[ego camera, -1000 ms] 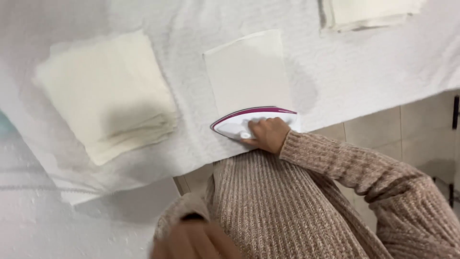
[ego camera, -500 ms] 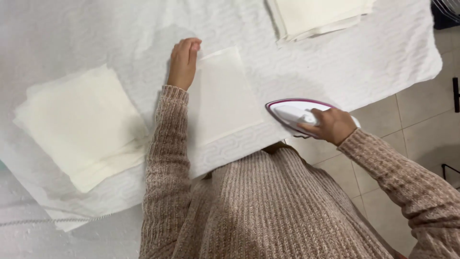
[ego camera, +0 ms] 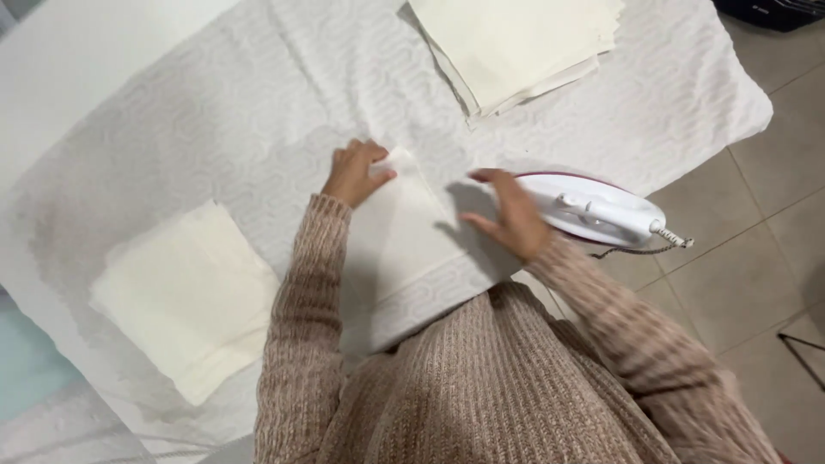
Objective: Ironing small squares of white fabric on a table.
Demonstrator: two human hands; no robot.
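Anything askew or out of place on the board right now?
Only small things. The iron lies near the board's right edge, its cord hanging over the floor. The top stack is fanned unevenly. The left hand lifts a corner of the middle cloth; the right hand is off the iron.

White cloth [ego camera: 404, 241] on a white worktop cover [ego camera: 258, 112] with a raised wavy pattern; cream stacks [ego camera: 185, 296]; white iron [ego camera: 601, 210], maroon-trimmed, it seems; beige-pink ribbed sweater [ego camera: 481, 387].

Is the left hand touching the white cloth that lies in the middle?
Touching. In the head view the left hand pinches the far corner of the white cloth, with fingers closed on its edge.
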